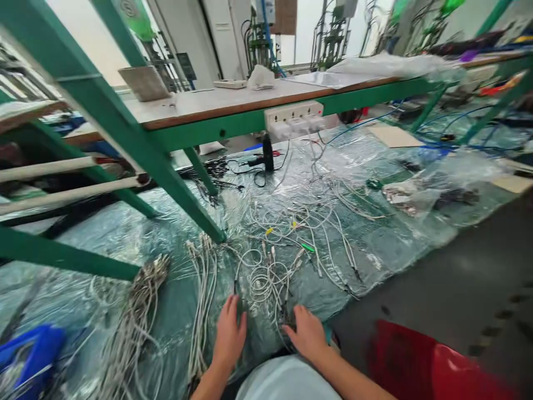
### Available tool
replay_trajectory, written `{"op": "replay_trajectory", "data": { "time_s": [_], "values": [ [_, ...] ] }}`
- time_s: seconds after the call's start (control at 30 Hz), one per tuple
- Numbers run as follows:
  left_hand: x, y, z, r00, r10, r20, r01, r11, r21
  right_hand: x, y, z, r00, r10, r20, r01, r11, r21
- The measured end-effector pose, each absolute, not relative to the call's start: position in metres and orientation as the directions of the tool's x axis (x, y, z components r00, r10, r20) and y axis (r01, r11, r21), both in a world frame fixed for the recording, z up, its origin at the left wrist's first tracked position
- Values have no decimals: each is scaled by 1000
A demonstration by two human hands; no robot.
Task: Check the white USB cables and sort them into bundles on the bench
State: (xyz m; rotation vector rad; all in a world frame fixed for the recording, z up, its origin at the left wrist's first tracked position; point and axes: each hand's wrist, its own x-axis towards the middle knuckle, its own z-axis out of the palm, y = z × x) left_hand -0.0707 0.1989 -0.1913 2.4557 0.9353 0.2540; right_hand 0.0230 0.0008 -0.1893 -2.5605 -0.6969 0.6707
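My left hand (230, 329) is over the plastic-covered table, its fingers stretched forward and its thumb apart. A thin cable with a dark end (235, 286) lies just beyond its fingertips; whether they touch is unclear. To the right, my right hand (308, 332) has its thumb spread away from slightly bent fingers, beside dark cable ends near a coiled heap of white cables (264, 283). No object shows in either hand. Left of my left hand runs a straight bundle of white cables (204, 300). A thicker bundle (137, 322) lies farther left.
More loose white cables (333, 239) spread behind the heap, with a green tag (308, 247) among them. Green frame legs (183, 194) stand at the left under a raised shelf carrying a power strip (295, 114). A blue basket (31, 361) is at lower left, something red (437, 366) at lower right.
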Motion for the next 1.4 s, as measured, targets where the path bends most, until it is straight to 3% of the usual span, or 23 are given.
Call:
{"op": "replay_trajectory", "data": {
  "time_s": [0.1,0.23,0.53,0.67,0.8,0.97,1.1,1.23,1.33,1.4],
  "values": [
    [-67,199,-189,826,544,-149,518,-625,584,25,-2,-194,732,588,-345,409,-784,-468],
    [-24,184,-190,876,453,-166,440,-610,659,30,-10,-197,731,592,-340,424,-784,-454],
    [47,198,-204,715,617,-329,639,-387,664,21,-17,-202,721,628,-293,370,-706,-604],
    [56,200,-195,727,583,-363,620,-329,712,20,-22,-203,762,584,-281,228,-647,-727],
    [39,177,-170,817,487,-307,493,-317,810,35,-23,-206,830,465,-307,-16,-532,-847],
    [9,130,-147,936,286,-207,315,-414,854,73,-14,-208,826,268,-496,-419,-297,-858],
    [7,108,-150,976,142,-167,217,-504,836,98,-7,-199,730,323,-602,-591,-145,-794],
    [11,101,-154,990,36,-139,137,-534,834,108,-6,-191,721,369,-586,-596,-101,-797],
    [14,102,-149,983,153,-100,162,-479,863,103,-13,-180,772,387,-504,-521,-66,-851],
    [18,105,-141,932,313,-183,272,-270,924,92,-21,-169,774,437,-457,-485,-55,-873]
  ]
}}
